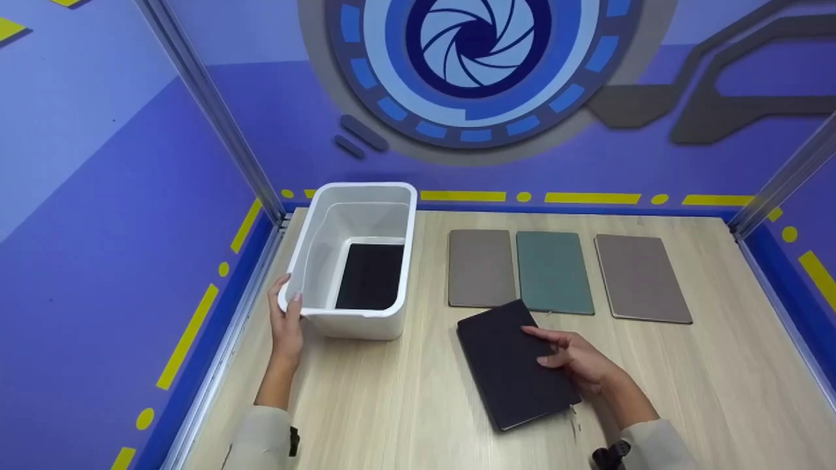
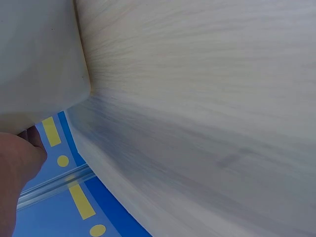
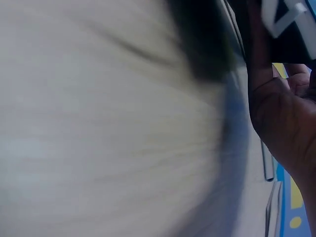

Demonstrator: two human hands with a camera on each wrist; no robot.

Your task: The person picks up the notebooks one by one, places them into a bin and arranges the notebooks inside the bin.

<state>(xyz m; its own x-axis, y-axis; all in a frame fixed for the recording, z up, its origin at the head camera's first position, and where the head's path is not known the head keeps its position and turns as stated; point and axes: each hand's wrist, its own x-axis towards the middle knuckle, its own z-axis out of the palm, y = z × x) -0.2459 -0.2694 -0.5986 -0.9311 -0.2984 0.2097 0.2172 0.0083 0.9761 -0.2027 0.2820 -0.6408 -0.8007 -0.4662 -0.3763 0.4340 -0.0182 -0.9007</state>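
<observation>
My left hand [image 1: 285, 326] grips the near left corner of a white plastic bin [image 1: 356, 328], its thumb and fingers about the rim. Inside the bin a black notebook [image 1: 370, 277] lies on the bottom. My right hand [image 1: 584, 362] holds another black notebook [image 1: 506, 372] by its right side, tilted over the table, thumb on the cover. In the left wrist view the bin's outer wall [image 2: 44, 59] shows beside part of the left hand [image 2: 17, 168]. The right wrist view is blurred, with the right hand [image 3: 284, 108] at the held notebook.
Behind the held notebook, a grey-brown notebook [image 1: 482, 267], a green notebook [image 1: 555, 271] and a second grey-brown notebook [image 1: 642, 278] lie in a row on the wooden table [image 1: 366, 405]. Blue-purple panels [image 1: 457, 176] with metal posts [image 1: 228, 124] border the table's back and sides.
</observation>
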